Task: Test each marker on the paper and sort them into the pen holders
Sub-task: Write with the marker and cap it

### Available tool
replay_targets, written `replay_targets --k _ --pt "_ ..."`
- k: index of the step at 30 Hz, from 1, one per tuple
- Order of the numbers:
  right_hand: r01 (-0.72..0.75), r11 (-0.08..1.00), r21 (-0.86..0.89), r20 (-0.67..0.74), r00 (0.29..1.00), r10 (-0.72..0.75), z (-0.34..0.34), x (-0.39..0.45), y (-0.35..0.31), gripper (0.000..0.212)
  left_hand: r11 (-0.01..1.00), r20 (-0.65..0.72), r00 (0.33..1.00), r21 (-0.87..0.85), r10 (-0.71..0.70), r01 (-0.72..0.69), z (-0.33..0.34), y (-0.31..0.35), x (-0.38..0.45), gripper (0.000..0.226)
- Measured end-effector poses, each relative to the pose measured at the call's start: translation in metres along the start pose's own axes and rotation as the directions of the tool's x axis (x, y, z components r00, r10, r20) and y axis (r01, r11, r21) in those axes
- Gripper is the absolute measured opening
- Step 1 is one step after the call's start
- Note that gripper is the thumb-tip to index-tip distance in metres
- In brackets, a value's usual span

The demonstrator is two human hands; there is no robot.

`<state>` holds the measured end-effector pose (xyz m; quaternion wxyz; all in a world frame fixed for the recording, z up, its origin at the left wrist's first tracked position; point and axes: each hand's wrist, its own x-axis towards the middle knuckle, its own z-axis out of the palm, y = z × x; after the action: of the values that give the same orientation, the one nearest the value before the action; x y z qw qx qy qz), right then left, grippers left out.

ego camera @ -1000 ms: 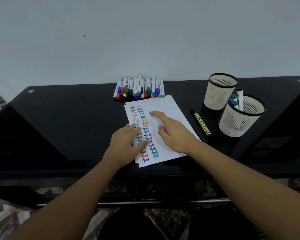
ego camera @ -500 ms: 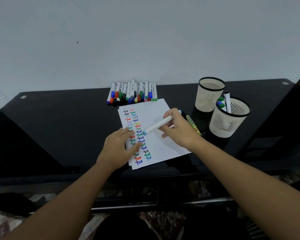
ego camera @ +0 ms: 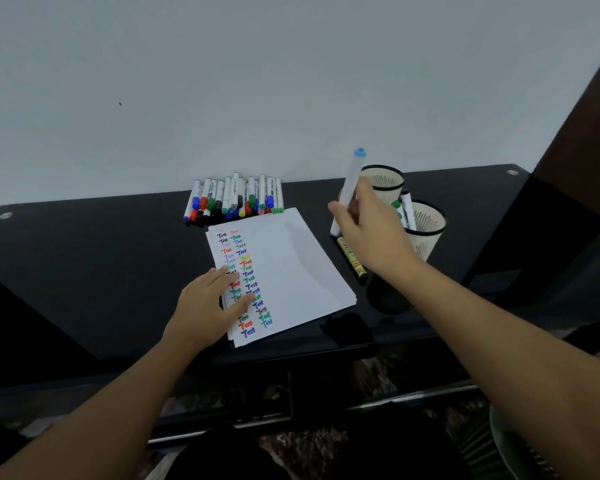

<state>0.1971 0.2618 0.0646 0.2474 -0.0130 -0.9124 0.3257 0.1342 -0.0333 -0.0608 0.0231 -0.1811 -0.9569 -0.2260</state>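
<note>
My right hand (ego camera: 371, 230) grips a white marker with a light blue cap (ego camera: 351, 181), held upright in front of the two mesh pen holders. The far holder (ego camera: 385, 178) looks empty; the near holder (ego camera: 426, 226) has a few markers standing in it. My left hand (ego camera: 208, 303) lies flat on the left edge of the white paper (ego camera: 291, 265), which carries two columns of coloured "Test" marks. A row of several capped markers (ego camera: 234, 199) lies beyond the paper by the wall.
A yellow marker (ego camera: 351, 259) lies on the black glass table (ego camera: 94, 258) between the paper and the holders. A dark brown post (ego camera: 582, 133) rises at the right. The table's front edge runs just below the paper.
My right hand has lifted the light blue marker off the paper and swung it up and right, in front of the holders. My left hand stays on the paper.
</note>
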Motion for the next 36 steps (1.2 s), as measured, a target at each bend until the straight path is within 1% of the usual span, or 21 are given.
replay_targets --k 3,8,12,17,22,26,29,31,33,34,36 --pt "-0.017 0.998 -0.056 -0.102 0.995 0.011 -0.033 0.004 0.014 0.025 1.0 0.007 1.0 -0.003 -0.003 0.003 0.001 0.0 0.0 0.075" --pt "-0.159 0.974 -0.163 -0.191 0.973 0.127 -0.071 0.005 0.046 0.028 1.0 0.021 1.0 -0.008 -0.008 0.008 0.0 0.002 -0.001 0.076" --pt "-0.242 0.948 -0.205 -0.156 0.965 0.212 -0.077 0.0 0.064 0.028 1.0 0.025 1.0 -0.024 -0.013 0.014 0.0 0.004 -0.001 0.077" --pt "-0.281 0.934 -0.219 -0.099 0.959 0.265 -0.075 -0.001 0.07 0.034 0.999 0.028 0.999 -0.023 -0.022 0.023 0.0 0.004 -0.002 0.075" --pt "-0.219 0.954 -0.204 -0.142 0.971 0.193 -0.07 0.004 0.06 0.042 0.998 0.037 0.999 -0.055 -0.03 0.032 -0.001 0.005 -0.002 0.075" --pt "-0.139 0.97 -0.199 -0.152 0.982 0.109 -0.06 0.01 0.044 0.031 0.994 0.065 0.996 -0.081 -0.061 0.067 -0.005 0.005 0.002 0.075" --pt "-0.029 0.978 -0.206 -0.135 0.991 0.001 -0.044 0.014 0.024 0.025 0.997 0.069 0.996 -0.057 -0.052 0.056 -0.012 0.005 0.012 0.065" --pt "0.06 0.98 -0.191 -0.091 0.993 -0.078 -0.028 0.016 0.011 0.021 0.995 0.07 0.996 -0.076 -0.056 0.061 -0.019 0.004 0.022 0.063" --pt "0.136 0.975 -0.175 -0.017 0.99 -0.141 -0.007 0.021 0.003 0.018 0.993 0.082 0.994 -0.085 -0.076 0.083 -0.024 -0.001 0.033 0.073" --pt "0.159 0.971 -0.179 0.041 0.987 -0.154 0.007 0.024 0.003 0.017 0.994 0.094 0.992 -0.071 -0.081 0.088 -0.026 -0.004 0.039 0.081" --pt "0.16 0.967 -0.199 0.183 0.975 -0.124 0.038 0.033 0.009 0.02 0.994 0.146 0.984 -0.023 -0.098 0.102 -0.026 -0.01 0.048 0.095"
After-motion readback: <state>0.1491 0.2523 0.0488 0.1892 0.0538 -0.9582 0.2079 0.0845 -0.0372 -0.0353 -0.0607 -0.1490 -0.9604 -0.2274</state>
